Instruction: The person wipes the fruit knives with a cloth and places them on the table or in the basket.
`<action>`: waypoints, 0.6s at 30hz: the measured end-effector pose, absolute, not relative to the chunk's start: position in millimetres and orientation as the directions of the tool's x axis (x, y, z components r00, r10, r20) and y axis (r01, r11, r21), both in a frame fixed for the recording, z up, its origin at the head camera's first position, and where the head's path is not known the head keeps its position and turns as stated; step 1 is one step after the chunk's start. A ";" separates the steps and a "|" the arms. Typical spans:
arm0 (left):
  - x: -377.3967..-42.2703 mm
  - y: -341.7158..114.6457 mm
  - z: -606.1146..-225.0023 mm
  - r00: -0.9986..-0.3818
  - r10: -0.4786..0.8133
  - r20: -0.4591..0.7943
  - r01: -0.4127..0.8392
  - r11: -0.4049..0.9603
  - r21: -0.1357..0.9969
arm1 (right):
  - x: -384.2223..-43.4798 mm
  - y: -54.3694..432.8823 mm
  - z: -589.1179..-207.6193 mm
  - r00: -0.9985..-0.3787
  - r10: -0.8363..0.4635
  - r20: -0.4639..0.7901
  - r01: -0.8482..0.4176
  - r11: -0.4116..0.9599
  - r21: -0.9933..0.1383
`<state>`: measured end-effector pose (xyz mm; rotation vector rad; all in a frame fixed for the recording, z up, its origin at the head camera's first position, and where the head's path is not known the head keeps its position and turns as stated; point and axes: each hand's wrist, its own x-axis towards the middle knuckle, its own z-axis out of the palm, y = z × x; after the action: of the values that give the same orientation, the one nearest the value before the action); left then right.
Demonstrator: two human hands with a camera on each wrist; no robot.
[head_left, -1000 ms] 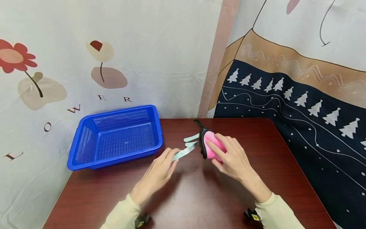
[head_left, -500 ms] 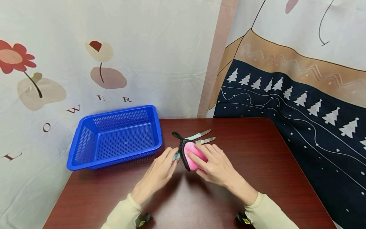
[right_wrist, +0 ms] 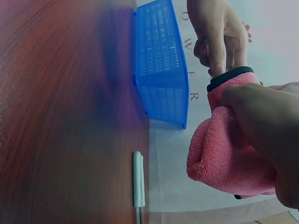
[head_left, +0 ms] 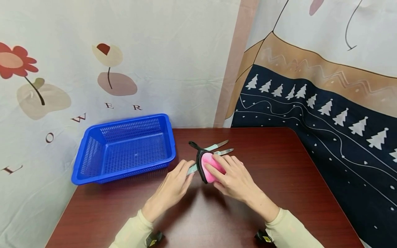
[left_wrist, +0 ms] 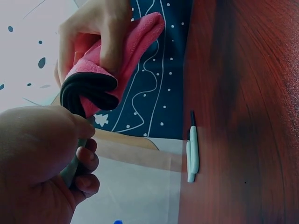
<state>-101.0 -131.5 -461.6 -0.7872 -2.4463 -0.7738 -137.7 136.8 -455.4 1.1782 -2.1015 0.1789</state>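
Note:
My left hand (head_left: pixel 170 187) grips the pale mint handle of a knife (head_left: pixel 192 169). In the left wrist view its fingers curl round that handle (left_wrist: pixel 70 171). A fluffy pink cloth (head_left: pixel 211 168) with black edging and a black hanging loop is folded over the blade, which it hides. My right hand (head_left: pixel 235 179) pinches this cloth from the right, close to the handle. In the right wrist view the cloth (right_wrist: pixel 217 156) bunches under my fingers. Two more mint-handled knives (head_left: pixel 221 144) lie on the table just behind the cloth, their blades pointing right.
A blue perforated plastic basket (head_left: pixel 124 172) stands at the back left of the dark reddish-brown table (head_left: pixel 266 148). Patterned fabric hangs (head_left: pixel 186 69) behind the table and along its right side.
My right hand has brought the cloth left along the knife, covering the blade up to the handle, then slid slightly back right. The two lying knives now show their blades. My left hand stays put.

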 end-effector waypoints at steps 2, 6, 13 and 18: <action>-100.6 -131.3 -461.1 -0.742 0.379 0.553 0.628 0.680 0.377 | -138.6 139.4 -455.0 -0.338 -0.685 0.645 -0.788 0.581 0.204; -99.7 -131.2 -460.4 -0.749 0.382 0.541 0.624 0.680 0.385 | -140.2 144.1 -454.0 -0.349 -0.675 0.650 -0.783 0.591 0.193; -99.4 -132.2 -460.0 -0.737 0.396 0.547 0.640 0.670 0.376 | -141.8 148.7 -453.0 -0.366 -0.671 0.645 -0.775 0.603 0.188; -99.4 -132.4 -460.0 -0.740 0.400 0.542 0.638 0.673 0.374 | -143.7 154.9 -452.9 -0.381 -0.663 0.645 -0.764 0.618 0.184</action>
<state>-99.4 -132.4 -460.0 -0.8096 -2.4701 -0.7770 -143.7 154.9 -452.9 1.1149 -2.1419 0.1861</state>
